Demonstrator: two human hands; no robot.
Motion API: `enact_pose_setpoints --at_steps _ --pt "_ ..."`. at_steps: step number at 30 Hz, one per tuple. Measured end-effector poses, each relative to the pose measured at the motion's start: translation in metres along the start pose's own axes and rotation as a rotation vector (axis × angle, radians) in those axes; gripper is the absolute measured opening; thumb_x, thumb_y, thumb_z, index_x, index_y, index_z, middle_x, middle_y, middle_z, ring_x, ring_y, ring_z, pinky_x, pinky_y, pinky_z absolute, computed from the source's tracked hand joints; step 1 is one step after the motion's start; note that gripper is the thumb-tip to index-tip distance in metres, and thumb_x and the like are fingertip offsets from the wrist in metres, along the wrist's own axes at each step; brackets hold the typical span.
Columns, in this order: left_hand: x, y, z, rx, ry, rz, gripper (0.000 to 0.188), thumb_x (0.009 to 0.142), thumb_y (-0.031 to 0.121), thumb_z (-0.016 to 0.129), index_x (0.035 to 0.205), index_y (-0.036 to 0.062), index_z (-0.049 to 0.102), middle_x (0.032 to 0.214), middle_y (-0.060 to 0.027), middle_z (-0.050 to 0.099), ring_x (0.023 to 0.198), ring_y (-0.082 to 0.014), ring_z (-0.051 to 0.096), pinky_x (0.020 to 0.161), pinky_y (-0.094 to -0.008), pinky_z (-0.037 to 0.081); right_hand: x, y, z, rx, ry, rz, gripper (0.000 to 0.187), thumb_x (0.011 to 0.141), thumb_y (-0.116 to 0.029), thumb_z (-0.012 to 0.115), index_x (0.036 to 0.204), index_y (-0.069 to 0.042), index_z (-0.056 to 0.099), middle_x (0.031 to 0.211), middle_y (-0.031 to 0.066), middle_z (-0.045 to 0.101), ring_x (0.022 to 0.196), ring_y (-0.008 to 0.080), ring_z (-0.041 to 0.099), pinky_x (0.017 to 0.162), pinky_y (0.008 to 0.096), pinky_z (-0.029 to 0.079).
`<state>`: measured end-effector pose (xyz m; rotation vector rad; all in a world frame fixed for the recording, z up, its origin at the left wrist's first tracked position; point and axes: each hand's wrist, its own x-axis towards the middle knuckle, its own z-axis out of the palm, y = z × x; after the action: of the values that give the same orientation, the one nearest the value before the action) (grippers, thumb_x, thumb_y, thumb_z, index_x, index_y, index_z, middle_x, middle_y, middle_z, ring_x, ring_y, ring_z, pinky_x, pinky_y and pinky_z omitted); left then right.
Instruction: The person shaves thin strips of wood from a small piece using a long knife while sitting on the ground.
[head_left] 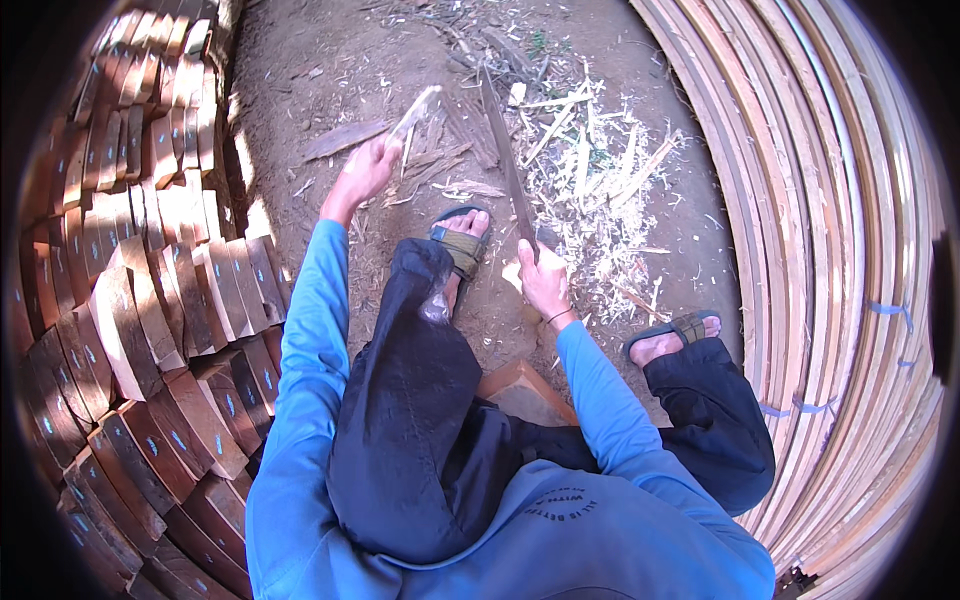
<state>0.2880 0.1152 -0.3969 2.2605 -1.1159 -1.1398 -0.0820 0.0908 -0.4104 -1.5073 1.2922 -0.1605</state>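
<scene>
My left hand is closed around a short pale wood strip that points away to the upper right. In my right hand is a machete, its long dark blade reaching forward over the ground. The fingers wrap round its handle, which the hand mostly hides. Blade and strip are apart. Beyond and right of the machete lies a heap of pale wood shavings. Darker bark pieces lie on the soil between the two hands.
Stacked cut timber blocks rise along the left. Long thin planks bound with blue ties line the right side. My sandalled feet rest on the dirt ground, and a wooden block sits between my legs.
</scene>
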Motion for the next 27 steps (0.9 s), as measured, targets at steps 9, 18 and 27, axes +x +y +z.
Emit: enact_pose_setpoints --at_steps 9,18,27 --pt "-0.041 0.152 -0.036 -0.685 -0.425 0.000 0.029 0.110 0.037 0.043 0.103 0.0116 0.057 0.071 0.0040 0.046 0.054 -0.0059 0.037 0.045 -0.0227 0.031 -0.016 -0.051 -0.139 -0.205 -0.071 -0.012 0.043 0.098 -0.043 0.062 0.086 -0.002 0.066 0.058 0.0054 0.058 0.045 0.0157 0.058 0.045 0.0348 0.047" --pt "-0.127 0.339 -0.077 -0.585 -0.253 0.295 0.030 0.105 0.024 0.056 0.126 0.0061 0.067 0.092 0.0028 0.058 0.072 -0.0076 0.055 0.070 -0.0240 0.055 -0.134 -0.089 -0.250 -0.034 0.568 -0.379 0.029 0.087 -0.025 0.075 0.091 0.002 0.064 0.071 0.0104 0.068 0.066 0.0193 0.067 0.062 0.0366 0.051" --pt "-0.214 0.471 -0.086 -0.706 -0.336 0.558 0.036 0.106 0.026 0.056 0.128 -0.0006 0.064 0.103 -0.0034 0.062 0.093 -0.0126 0.064 0.088 -0.0264 0.056 -0.223 -0.121 -0.325 0.667 0.335 -0.113 0.034 0.100 -0.033 0.065 0.082 -0.012 0.046 0.059 -0.0056 0.040 0.042 0.0039 0.038 0.035 0.0237 0.031"
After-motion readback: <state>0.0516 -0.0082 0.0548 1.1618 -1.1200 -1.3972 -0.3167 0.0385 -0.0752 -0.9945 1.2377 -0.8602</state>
